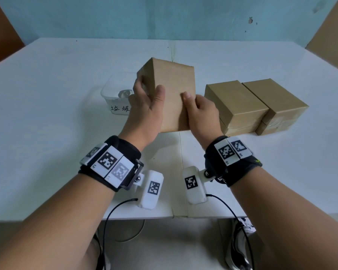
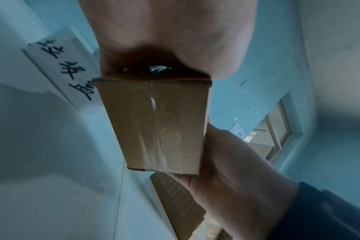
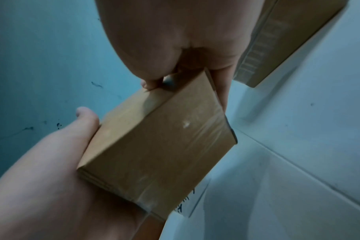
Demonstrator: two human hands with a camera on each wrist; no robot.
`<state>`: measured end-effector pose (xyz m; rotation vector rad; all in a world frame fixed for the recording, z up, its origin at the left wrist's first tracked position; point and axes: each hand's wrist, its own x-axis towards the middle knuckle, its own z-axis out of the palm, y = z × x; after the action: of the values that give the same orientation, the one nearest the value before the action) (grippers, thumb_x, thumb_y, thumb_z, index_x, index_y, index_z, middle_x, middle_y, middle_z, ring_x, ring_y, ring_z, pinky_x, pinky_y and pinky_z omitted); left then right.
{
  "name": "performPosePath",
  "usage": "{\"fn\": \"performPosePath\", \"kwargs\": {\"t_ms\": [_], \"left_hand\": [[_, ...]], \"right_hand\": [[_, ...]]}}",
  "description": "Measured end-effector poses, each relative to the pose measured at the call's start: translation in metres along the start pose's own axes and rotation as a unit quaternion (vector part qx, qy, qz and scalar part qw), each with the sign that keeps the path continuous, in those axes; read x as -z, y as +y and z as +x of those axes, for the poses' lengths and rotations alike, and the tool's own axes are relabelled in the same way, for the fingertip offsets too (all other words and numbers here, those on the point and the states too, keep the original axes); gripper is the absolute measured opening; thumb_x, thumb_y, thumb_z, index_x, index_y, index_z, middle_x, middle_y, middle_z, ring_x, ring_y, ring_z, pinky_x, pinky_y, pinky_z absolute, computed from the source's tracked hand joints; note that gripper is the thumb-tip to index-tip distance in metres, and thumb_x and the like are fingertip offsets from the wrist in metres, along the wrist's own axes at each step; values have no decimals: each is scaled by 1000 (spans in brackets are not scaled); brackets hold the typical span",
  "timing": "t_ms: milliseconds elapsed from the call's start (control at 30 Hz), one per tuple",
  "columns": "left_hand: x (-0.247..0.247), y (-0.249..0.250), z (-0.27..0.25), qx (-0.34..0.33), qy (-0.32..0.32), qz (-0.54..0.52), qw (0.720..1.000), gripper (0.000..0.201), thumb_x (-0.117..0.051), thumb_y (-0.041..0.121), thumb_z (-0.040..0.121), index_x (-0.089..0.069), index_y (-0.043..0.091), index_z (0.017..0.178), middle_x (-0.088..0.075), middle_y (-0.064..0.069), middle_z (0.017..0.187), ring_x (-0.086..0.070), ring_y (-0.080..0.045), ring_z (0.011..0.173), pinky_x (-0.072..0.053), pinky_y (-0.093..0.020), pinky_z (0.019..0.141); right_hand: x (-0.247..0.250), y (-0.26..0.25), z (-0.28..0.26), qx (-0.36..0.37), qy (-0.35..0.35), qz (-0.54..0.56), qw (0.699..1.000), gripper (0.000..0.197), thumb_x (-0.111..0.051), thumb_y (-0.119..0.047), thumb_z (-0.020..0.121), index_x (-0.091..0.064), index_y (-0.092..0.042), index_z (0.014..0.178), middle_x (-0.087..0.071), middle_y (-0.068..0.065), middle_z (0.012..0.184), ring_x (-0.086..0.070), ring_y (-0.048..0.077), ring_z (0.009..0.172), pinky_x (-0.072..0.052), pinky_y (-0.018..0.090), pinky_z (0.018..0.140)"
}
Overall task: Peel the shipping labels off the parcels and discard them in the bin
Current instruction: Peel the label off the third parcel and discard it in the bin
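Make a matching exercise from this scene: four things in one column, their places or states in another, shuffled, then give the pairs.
Things:
1. held box
2. bin
3. two boxes
4. left hand

Places or states:
A. side by side on the table, right of the hands
B. lifted off the table, in both hands
C. grips a box's left side
D. on the table, holds white scraps

Pairs: 1-B, 2-D, 3-A, 4-C

Brown taped parcel (image 1: 172, 90) tilted, held above table; two parcels (image 1: 235, 106) side by side right; clear bin (image 1: 113, 96) left.
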<state>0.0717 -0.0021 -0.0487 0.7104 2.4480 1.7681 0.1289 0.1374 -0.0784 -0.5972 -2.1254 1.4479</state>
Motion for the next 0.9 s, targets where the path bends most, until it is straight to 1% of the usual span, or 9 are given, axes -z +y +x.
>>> {"fn": "performPosePath", "kwargs": {"t_ms": [133, 233, 333, 433, 533, 633, 700, 833, 900], "left_hand": [[-4, -2, -4, 3, 10, 16, 1000, 90, -30, 80, 80, -13, 31, 154, -26, 6, 131, -38, -27, 133, -39, -51, 110], [-7, -2, -4, 4, 17, 41, 999, 77, -37, 67, 96, -6, 32, 158, -28, -10, 144, -37, -29, 136, -34, -42, 110], [-11, -3, -8, -2, 29, 46, 999, 74, -41, 56, 101, -4, 29, 159, -28, -14, 147, -34, -24, 136, -28, -32, 102], [-17, -1, -15, -27, 25, 66, 997, 78, -41, 55, 101, 1, 27, 160, -27, -16, 149, -33, -18, 134, -25, -27, 99], [-21, 2, -18, -34, 26, 93, 995, 78, -42, 52, 102, 1, 23, 160, -25, -18, 151, -34, -23, 136, -26, -27, 100], [-18, 4, -16, -34, 24, 114, 993, 79, -41, 55, 102, 0, 22, 160, -26, -18, 151, -34, -29, 139, -31, -36, 106], [-14, 2, -16, -27, 15, 122, 992, 79, -40, 56, 101, 1, 23, 160, -26, -19, 151, -34, -30, 139, -31, -37, 106], [-13, 2, -21, -44, 10, 140, 989, 90, -33, 67, 94, 4, 19, 160, -26, -21, 149, -35, -32, 137, -30, -33, 102], [-15, 5, -25, -64, 3, 190, 980, 98, -22, 73, 86, 6, 15, 159, -27, -22, 145, -37, -37, 134, -36, -40, 105]], "right_hand": [[7, -4, 4, -7, -26, 21, 999, 49, -54, -44, 110, -43, -24, 67, -43, -16, 59, -40, 7, 58, -30, 26, 57], [5, -8, -1, -18, -76, 45, 996, 27, -68, -48, 101, -56, -27, 89, -62, -17, 86, -60, -4, 73, -50, 21, 68], [1, -8, -3, -28, -55, 56, 996, 38, -70, -52, 98, -60, -17, 108, -66, -11, 99, -62, 1, 86, -50, 25, 77], [5, -8, 1, -39, 6, 35, 999, 46, -58, -57, 104, -49, -20, 79, -53, -7, 75, -48, 9, 66, -37, 26, 63], [6, -5, 1, -36, 42, 41, 998, 52, -51, -56, 108, -44, -18, 73, -47, -6, 69, -42, 12, 61, -33, 30, 61], [0, -5, -4, -33, -4, 50, 998, 47, -62, -57, 101, -60, -10, 105, -64, -4, 92, -59, 9, 78, -45, 28, 71], [-4, -6, -9, -44, -26, 65, 997, 58, -70, -56, 96, -57, -8, 125, -65, -5, 107, -62, 5, 90, -49, 24, 76], [0, -5, -6, -44, 14, 89, 995, 47, -66, -54, 101, -62, -7, 103, -65, -2, 92, -61, 11, 82, -52, 35, 75], [0, -5, -5, -59, 49, 109, 991, 48, -55, -51, 108, -64, -5, 96, -66, 4, 90, -61, 16, 84, -56, 46, 85]]}}
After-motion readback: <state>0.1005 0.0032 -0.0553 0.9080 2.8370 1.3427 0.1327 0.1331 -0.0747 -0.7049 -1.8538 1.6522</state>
